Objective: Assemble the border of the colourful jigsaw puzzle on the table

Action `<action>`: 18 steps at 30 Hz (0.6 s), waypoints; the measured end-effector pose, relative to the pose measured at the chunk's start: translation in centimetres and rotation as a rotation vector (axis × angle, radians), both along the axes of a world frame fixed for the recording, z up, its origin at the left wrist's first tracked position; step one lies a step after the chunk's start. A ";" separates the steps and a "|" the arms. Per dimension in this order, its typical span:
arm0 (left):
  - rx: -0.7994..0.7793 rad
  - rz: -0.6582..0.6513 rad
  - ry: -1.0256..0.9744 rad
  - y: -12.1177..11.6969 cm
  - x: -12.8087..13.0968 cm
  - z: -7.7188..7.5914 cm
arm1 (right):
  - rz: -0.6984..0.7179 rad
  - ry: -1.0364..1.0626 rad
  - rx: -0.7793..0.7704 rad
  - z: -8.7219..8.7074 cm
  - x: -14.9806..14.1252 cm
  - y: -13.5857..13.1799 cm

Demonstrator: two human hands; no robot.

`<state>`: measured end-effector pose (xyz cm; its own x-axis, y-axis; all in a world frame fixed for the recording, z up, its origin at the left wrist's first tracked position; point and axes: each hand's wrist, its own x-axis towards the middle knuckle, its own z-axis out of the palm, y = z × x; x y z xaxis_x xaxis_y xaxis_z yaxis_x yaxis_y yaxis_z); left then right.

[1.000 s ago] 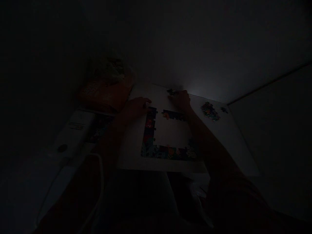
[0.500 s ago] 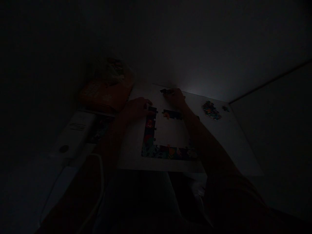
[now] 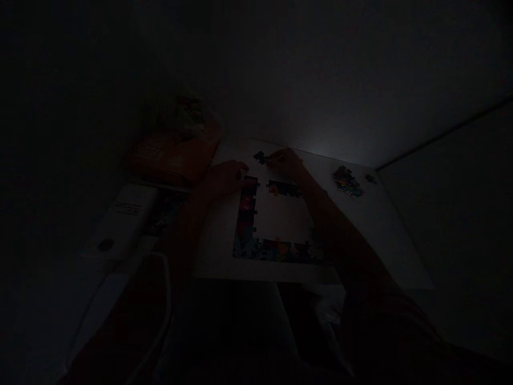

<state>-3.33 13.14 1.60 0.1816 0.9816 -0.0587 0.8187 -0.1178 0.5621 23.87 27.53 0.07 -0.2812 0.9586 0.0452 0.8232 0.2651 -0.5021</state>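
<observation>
The scene is very dark. A partly joined jigsaw puzzle (image 3: 247, 214) lies on a white board, its left side and bottom edge linked and its middle bare. A separate joined strip (image 3: 285, 188) sits at its top. My left hand (image 3: 226, 176) rests at the upper left corner, fingers apart, the thumb touching the corner piece. Beyond the top edge, my right hand (image 3: 289, 162) has its fingertips pinched at the side of a dark puzzle piece (image 3: 261, 156). Whether that is one piece or two overlapping is hard to make out.
A heap of loose pieces (image 3: 347, 182) lies on the right of the white board (image 3: 360, 235), with a small group (image 3: 371, 179) beside it. An orange bag (image 3: 170, 158) and a white box (image 3: 122, 216) are on the left. A pale cable (image 3: 166, 283) crosses my left forearm.
My right hand has shifted slightly; the dark piece at its fingertips is now farther left and a little nearer. My left hand has stayed at the corner.
</observation>
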 end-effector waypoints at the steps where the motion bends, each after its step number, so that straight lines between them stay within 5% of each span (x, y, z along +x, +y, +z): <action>1: -0.002 0.004 0.001 0.0 0.0 0.1 | 0.013 0.008 -0.023 0.1 -0.2 -0.1; 10: 0.021 -0.013 0.016 0.0 -0.1 -0.2 | 0.030 -0.021 0.014 0.3 -2.0 -1.2; 18: 0.001 -0.006 0.003 -0.5 0.0 0.5 | 0.134 0.195 -0.113 0.0 -1.4 -1.0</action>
